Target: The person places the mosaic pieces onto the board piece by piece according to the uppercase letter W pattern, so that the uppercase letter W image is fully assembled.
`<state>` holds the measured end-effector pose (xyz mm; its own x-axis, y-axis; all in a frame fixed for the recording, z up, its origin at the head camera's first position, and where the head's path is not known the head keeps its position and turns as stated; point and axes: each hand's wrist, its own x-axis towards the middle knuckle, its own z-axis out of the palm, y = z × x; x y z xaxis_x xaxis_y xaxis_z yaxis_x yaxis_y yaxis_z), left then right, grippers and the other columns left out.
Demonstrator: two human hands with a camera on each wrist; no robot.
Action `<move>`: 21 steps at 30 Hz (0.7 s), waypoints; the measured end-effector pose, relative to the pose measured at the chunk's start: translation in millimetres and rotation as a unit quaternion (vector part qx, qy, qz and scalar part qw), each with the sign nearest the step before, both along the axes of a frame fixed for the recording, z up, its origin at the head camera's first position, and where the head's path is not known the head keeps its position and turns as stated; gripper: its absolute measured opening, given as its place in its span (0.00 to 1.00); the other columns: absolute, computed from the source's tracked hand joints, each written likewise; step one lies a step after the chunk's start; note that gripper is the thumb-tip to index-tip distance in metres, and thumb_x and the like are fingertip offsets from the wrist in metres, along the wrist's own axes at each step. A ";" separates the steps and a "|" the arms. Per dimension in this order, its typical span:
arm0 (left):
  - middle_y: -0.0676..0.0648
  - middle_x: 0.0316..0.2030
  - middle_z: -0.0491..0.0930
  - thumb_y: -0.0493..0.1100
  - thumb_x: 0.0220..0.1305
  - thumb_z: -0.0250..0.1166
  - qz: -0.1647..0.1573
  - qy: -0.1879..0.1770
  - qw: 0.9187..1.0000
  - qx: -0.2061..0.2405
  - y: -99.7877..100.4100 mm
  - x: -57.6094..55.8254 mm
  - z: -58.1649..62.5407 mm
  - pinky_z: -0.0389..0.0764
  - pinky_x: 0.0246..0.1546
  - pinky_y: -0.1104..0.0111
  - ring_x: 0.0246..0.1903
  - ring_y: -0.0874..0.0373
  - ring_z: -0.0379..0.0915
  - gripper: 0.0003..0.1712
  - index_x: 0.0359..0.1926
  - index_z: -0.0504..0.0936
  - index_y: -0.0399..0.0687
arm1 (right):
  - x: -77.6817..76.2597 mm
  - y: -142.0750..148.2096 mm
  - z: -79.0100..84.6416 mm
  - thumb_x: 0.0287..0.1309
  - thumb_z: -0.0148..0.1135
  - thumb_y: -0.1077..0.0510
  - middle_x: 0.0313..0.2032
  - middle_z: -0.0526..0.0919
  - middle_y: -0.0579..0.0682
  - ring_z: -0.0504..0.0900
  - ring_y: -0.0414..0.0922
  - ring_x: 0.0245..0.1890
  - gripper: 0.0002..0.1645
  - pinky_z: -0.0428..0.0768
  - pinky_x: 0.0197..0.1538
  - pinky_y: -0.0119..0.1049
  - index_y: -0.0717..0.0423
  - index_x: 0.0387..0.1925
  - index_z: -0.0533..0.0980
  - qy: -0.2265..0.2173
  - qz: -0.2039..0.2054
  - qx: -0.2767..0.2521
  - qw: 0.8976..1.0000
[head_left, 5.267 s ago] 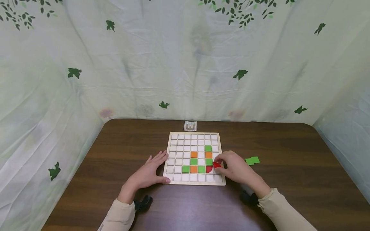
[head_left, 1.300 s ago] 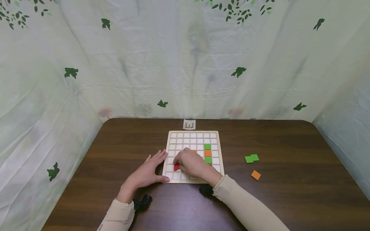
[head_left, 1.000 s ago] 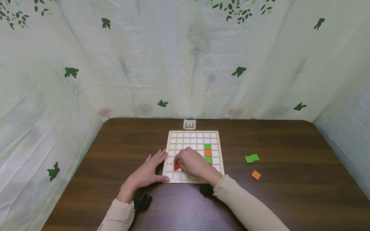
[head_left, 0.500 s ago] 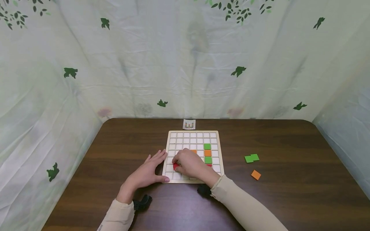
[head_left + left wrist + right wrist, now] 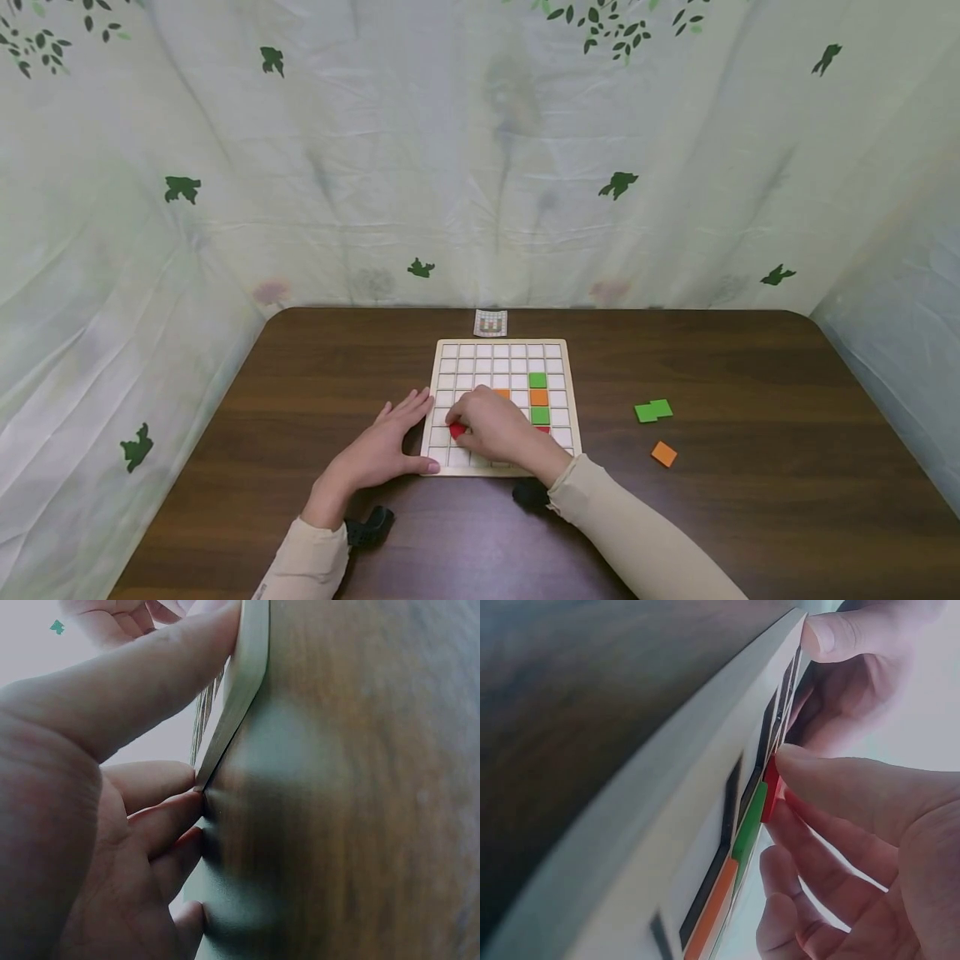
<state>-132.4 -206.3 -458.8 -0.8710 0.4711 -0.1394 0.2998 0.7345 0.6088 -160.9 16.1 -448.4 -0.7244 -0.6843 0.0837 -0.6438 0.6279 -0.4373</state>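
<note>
On the table lies a square board with a pale frame and a grid of white cells. My right hand reaches over it and pinches a small red tile between thumb and fingers, at a cell low on the left side. The right wrist view shows this red tile beside a green tile and an orange tile on the board. My left hand rests along the board's left edge, fingers extended, thumb at the near corner. The right hand hides several cells.
A small printed grid card lies behind the board. To the right are two overlapping green tiles and an orange tile. Green and orange tiles fill a column on the board's right side, with a red piece partly hidden below.
My right hand has carried the red tile leftward across the board, uncovering an orange tile on the table. During the last second it shifted only slightly. The left hand has stayed put.
</note>
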 end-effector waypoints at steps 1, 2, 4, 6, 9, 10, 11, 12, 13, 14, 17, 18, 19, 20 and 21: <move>0.42 0.78 0.51 0.55 0.54 0.77 0.000 0.000 1.000 0.000 0.0 -0.1 0.0 0.39 0.75 0.43 0.78 0.45 0.40 0.57 0.77 0.57 0.39 | 0.0 0.7 0.1 0.55 0.70 0.63 0.33 0.85 0.40 0.73 0.41 0.35 0.09 0.74 0.38 0.30 0.52 0.39 0.87 -0.006 -0.001 -0.004 1.000; 0.42 0.78 0.51 0.55 0.54 0.77 0.000 0.000 1.000 0.000 0.0 -0.2 -0.1 0.39 0.75 0.43 0.78 0.45 0.40 0.57 0.77 0.57 0.39 | 0.1 1.6 0.3 0.55 0.71 0.63 0.34 0.86 0.40 0.74 0.41 0.36 0.09 0.74 0.38 0.30 0.53 0.39 0.87 -0.011 -0.003 -0.009 1.000; 0.42 0.78 0.51 0.55 0.55 0.77 -0.001 0.000 1.000 0.000 0.0 -0.2 -0.2 0.38 0.75 0.43 0.78 0.45 0.40 0.57 0.77 0.57 0.39 | 0.1 3.2 0.4 0.55 0.71 0.63 0.35 0.87 0.40 0.75 0.41 0.37 0.09 0.76 0.40 0.30 0.53 0.40 0.88 -0.020 -0.004 -0.017 1.000; 0.42 0.78 0.50 0.55 0.55 0.77 -0.001 0.000 1.000 0.000 0.0 -0.4 -0.3 0.38 0.75 0.44 0.78 0.45 0.40 0.57 0.77 0.57 0.39 | 0.2 4.9 0.4 0.56 0.71 0.63 0.35 0.87 0.41 0.75 0.41 0.38 0.09 0.77 0.42 0.31 0.53 0.40 0.88 -0.026 -0.004 -0.022 0.999; 0.43 0.78 0.51 0.55 0.55 0.77 -0.002 0.000 1.000 0.000 0.0 -0.6 -0.8 0.39 0.75 0.44 0.78 0.45 0.40 0.57 0.77 0.57 0.38 | -0.4 6.7 -0.8 0.56 0.71 0.62 0.36 0.87 0.41 0.76 0.41 0.38 0.07 0.78 0.44 0.32 0.53 0.39 0.87 -0.028 0.002 -0.027 0.999; 0.42 0.78 0.51 0.55 0.55 0.77 -0.003 0.001 1.000 0.001 0.1 -0.6 -0.9 0.39 0.75 0.43 0.78 0.44 0.40 0.57 0.77 0.57 0.38 | -0.5 7.1 -1.0 0.57 0.71 0.62 0.36 0.87 0.41 0.77 0.41 0.38 0.07 0.78 0.44 0.32 0.53 0.38 0.87 -0.029 0.004 -0.027 0.999; 0.43 0.78 0.50 0.55 0.55 0.77 -0.002 -0.001 1.000 0.000 0.1 -0.6 -1.1 0.38 0.75 0.44 0.78 0.45 0.39 0.57 0.77 0.57 0.39 | -0.6 7.5 -1.3 0.57 0.71 0.62 0.36 0.87 0.40 0.77 0.40 0.38 0.07 0.78 0.45 0.32 0.53 0.38 0.87 -0.028 0.006 -0.028 0.999; 0.43 0.78 0.50 0.55 0.55 0.77 -0.003 0.000 1.000 -0.001 0.2 -0.7 -1.3 0.39 0.75 0.44 0.78 0.45 0.39 0.57 0.77 0.57 0.39 | -0.7 7.9 -1.4 0.57 0.71 0.62 0.36 0.87 0.40 0.77 0.40 0.38 0.07 0.78 0.45 0.32 0.53 0.38 0.87 -0.027 0.007 -0.028 0.999; 0.43 0.78 0.51 0.55 0.55 0.77 -0.003 0.000 1.000 -0.001 0.4 -0.8 -1.6 0.39 0.75 0.44 0.78 0.45 0.39 0.57 0.77 0.57 0.39 | -0.6 8.3 -1.4 0.57 0.71 0.62 0.36 0.87 0.40 0.77 0.40 0.38 0.06 0.78 0.45 0.32 0.53 0.38 0.88 -0.025 0.007 -0.028 0.999; 0.43 0.78 0.51 0.55 0.55 0.77 -0.003 0.000 1.000 -0.001 0.5 -0.9 -1.9 0.39 0.75 0.43 0.78 0.45 0.40 0.57 0.77 0.57 0.39 | -0.8 8.5 -1.7 0.57 0.71 0.62 0.36 0.87 0.40 0.77 0.40 0.39 0.06 0.78 0.46 0.32 0.53 0.38 0.88 -0.023 0.007 -0.027 0.999; 0.43 0.78 0.50 0.55 0.55 0.77 -0.003 0.001 1.000 -0.002 0.5 -0.9 -2.0 0.39 0.75 0.43 0.78 0.45 0.40 0.58 0.77 0.57 0.39 | -0.5 9.8 -1.2 0.57 0.72 0.61 0.37 0.87 0.42 0.78 0.41 0.40 0.07 0.78 0.48 0.34 0.53 0.38 0.88 -0.011 0.006 -0.018 1.000; 0.43 0.78 0.50 0.56 0.55 0.77 -0.004 0.002 1.000 -0.002 0.5 -0.9 -2.0 0.39 0.75 0.43 0.78 0.45 0.40 0.58 0.77 0.57 0.39 | -0.5 10.1 -1.3 0.57 0.72 0.61 0.37 0.87 0.42 0.78 0.41 0.41 0.07 0.78 0.49 0.34 0.53 0.39 0.88 -0.008 0.005 -0.016 1.000; 0.43 0.78 0.51 0.56 0.55 0.77 -0.005 0.003 1.000 -0.002 0.3 -1.0 -2.1 0.39 0.75 0.43 0.78 0.45 0.40 0.58 0.77 0.57 0.39 | -0.4 10.4 -1.4 0.57 0.72 0.60 0.38 0.87 0.42 0.79 0.42 0.41 0.07 0.78 0.50 0.35 0.53 0.39 0.88 -0.006 0.005 -0.013 1.000; 0.43 0.78 0.51 0.56 0.55 0.77 -0.005 0.003 1.000 -0.002 0.2 -1.0 -2.2 0.39 0.75 0.43 0.78 0.45 0.40 0.58 0.77 0.57 0.39 | -0.2 10.5 -1.2 0.57 0.72 0.60 0.38 0.87 0.43 0.79 0.42 0.42 0.08 0.78 0.51 0.35 0.53 0.40 0.88 -0.006 0.006 -0.011 1.000; 0.43 0.78 0.51 0.56 0.55 0.77 -0.005 0.004 1.000 -0.001 0.0 -1.1 -2.4 0.39 0.75 0.43 0.78 0.45 0.40 0.58 0.77 0.57 0.39 | 0.1 10.8 -0.9 0.58 0.72 0.60 0.38 0.87 0.43 0.79 0.42 0.42 0.08 0.78 0.51 0.35 0.53 0.40 0.88 -0.006 0.006 -0.009 1.000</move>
